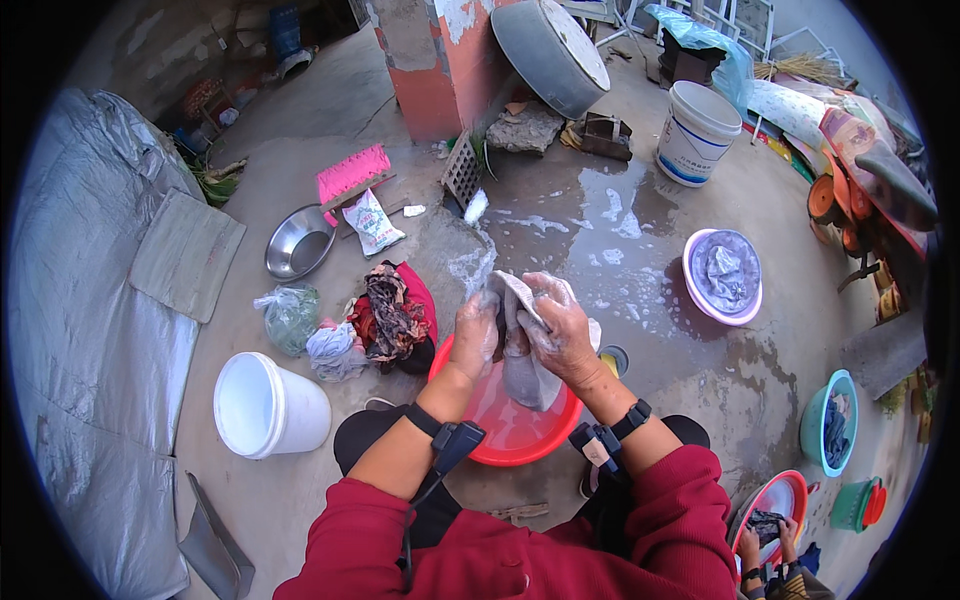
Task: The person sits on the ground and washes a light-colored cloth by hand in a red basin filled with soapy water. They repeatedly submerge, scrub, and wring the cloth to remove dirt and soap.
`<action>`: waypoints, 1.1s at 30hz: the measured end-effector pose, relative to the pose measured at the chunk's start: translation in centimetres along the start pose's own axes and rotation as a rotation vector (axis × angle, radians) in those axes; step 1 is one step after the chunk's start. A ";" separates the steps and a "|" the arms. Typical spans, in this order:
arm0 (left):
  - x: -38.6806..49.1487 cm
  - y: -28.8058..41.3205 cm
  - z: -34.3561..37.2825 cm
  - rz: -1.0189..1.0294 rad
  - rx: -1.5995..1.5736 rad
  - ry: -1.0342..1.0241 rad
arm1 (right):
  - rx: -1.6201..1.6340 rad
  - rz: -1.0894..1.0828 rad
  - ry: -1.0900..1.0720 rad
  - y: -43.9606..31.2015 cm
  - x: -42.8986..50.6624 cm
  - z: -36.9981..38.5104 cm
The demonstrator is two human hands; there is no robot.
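Note:
My left hand [475, 330] and my right hand [559, 326] both grip a wet grey-and-white cloth [528, 379]. Whitish suds coat my fingers. The cloth is bunched between the fists and its lower end hangs over a red plastic basin [517, 455] between my knees. Cloudy water lies in the basin; my forearms and the cloth hide part of it. Just past my right wrist is a small round container [616, 358] with something yellow in it, partly covered by my arm.
A white bucket [271, 405] lies tipped at left, near a pile of clothes [394, 319], a steel bowl [300, 241] and a printed bag [373, 225]. At right stands a basin [688, 281] with soaking cloth. Another person's hands [750, 545] hold dark cloth at a red basin [799, 495].

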State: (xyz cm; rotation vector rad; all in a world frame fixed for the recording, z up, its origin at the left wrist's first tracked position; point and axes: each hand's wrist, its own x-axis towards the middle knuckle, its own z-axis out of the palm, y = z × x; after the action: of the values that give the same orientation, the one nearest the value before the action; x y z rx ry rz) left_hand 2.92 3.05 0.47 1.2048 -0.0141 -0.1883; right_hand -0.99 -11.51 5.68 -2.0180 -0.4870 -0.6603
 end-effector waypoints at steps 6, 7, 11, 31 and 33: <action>-2.2 -3.1 3.0 -0.013 -0.152 -0.128 | -0.213 0.093 0.293 1.4 0.1 2.7; -2.7 -3.0 3.1 -0.025 -0.078 -0.190 | -0.233 0.182 0.368 2.5 0.4 2.3; -1.3 -1.5 2.4 -0.009 -0.186 -0.065 | -0.276 0.104 0.307 4.3 -0.3 1.4; -0.3 -0.7 1.8 -0.047 -0.348 -0.131 | -0.206 -0.187 0.173 -0.2 0.0 2.8; 0.2 -0.6 2.0 -0.100 -0.263 -0.093 | -0.244 -0.285 0.109 1.3 0.3 1.6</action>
State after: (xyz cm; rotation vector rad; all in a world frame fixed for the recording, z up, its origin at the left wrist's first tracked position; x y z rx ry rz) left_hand 2.80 0.98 0.61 0.9346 -0.0100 -0.3238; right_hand 0.43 -10.73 4.34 -2.1448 -0.6626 -1.0410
